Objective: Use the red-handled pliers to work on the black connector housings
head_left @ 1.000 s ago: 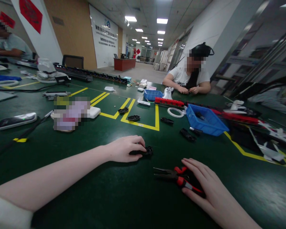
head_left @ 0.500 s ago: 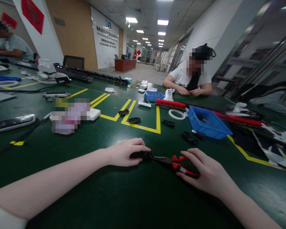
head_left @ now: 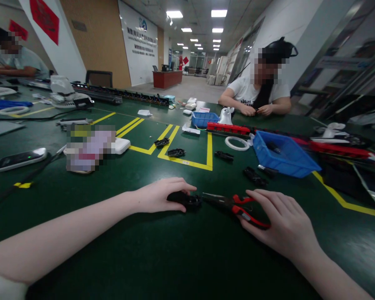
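My left hand (head_left: 161,195) lies on the green table (head_left: 162,254) with its fingers closed round a small black plastic part (head_left: 187,199), pinning it down. My right hand (head_left: 283,225) grips the red handles of a pair of needle-nose pliers (head_left: 237,204). The pliers lie low over the table, and their metal jaws point left with the tips right at the black part.
Several loose black parts (head_left: 176,152) lie beyond my hands near yellow floor-tape lines. A blue bin (head_left: 286,156) stands at the right, a smaller blue bin (head_left: 203,119) further back. A person in a white shirt (head_left: 259,93) works across the table; another person sits far left.
My right hand has taken up the pliers from the table and swung their jaws left to the black part. My left hand has stayed on the part.
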{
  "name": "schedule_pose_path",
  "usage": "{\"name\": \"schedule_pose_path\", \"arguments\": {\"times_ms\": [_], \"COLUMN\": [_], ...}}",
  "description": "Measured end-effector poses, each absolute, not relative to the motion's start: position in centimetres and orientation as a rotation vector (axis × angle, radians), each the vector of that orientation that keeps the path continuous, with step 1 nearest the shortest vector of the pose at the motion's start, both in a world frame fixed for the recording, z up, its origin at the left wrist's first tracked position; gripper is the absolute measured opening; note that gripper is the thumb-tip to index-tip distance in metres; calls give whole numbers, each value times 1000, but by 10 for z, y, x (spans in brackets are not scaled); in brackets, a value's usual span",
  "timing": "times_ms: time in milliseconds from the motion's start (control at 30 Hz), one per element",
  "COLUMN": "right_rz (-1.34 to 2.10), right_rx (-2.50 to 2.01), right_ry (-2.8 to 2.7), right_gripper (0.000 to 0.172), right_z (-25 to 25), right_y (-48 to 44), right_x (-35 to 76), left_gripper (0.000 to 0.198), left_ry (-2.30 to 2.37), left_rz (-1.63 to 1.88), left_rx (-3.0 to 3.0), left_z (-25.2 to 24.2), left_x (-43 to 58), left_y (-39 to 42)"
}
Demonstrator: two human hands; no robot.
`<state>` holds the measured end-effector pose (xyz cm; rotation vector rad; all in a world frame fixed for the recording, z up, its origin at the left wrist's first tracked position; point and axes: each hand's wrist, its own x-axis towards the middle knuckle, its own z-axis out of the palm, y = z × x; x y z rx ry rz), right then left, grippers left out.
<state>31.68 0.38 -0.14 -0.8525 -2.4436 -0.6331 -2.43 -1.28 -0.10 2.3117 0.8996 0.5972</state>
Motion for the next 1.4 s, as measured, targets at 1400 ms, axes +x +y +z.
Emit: {"name": "schedule_pose_path", "arguments": {"times_ms": [1400], "right_rz": [-432], "right_rx": [-779], "right_ry": [-2482], "right_gripper": [37], "right_z": [-1], "right_y": [-6], "right_x": [297], "left_gripper": [25], "left_ry": [960], "left_rz": [593], "left_rx": [2521], "left_z": [-5], "left_x": [-24], "left_y": [-21]}}
